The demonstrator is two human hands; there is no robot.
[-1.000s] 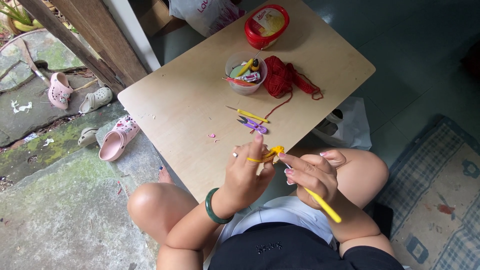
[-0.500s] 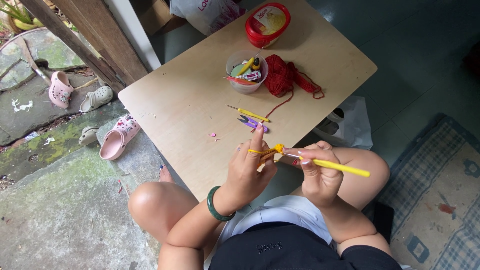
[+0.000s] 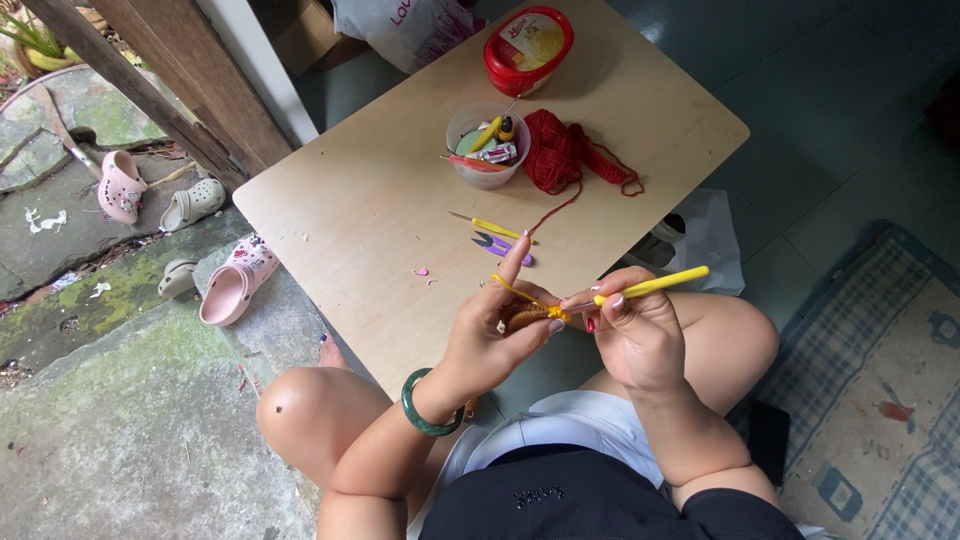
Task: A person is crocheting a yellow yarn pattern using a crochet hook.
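Note:
My left hand (image 3: 490, 335) pinches a small brown-and-yellow crochet piece (image 3: 527, 318), with yellow yarn looped over its raised index finger. My right hand (image 3: 632, 335) grips a yellow-handled crochet hook (image 3: 650, 287), its metal tip in the piece. Both hands hover over the near edge of a low wooden table (image 3: 370, 210). A green bangle (image 3: 425, 410) circles my left wrist.
On the table lie a second yellow hook (image 3: 488, 226), purple snips (image 3: 500, 246), a red yarn ball (image 3: 562, 155), a clear cup of tools (image 3: 487, 145) and a red-lidded tub (image 3: 527, 47). Pink and beige sandals (image 3: 235, 280) sit on the stone floor left; a checked rug (image 3: 880, 390) lies right.
My right hand swung the hook from pointing down toward my lap up to level, tip into the crochet piece. My left index finger rose with the yarn over it.

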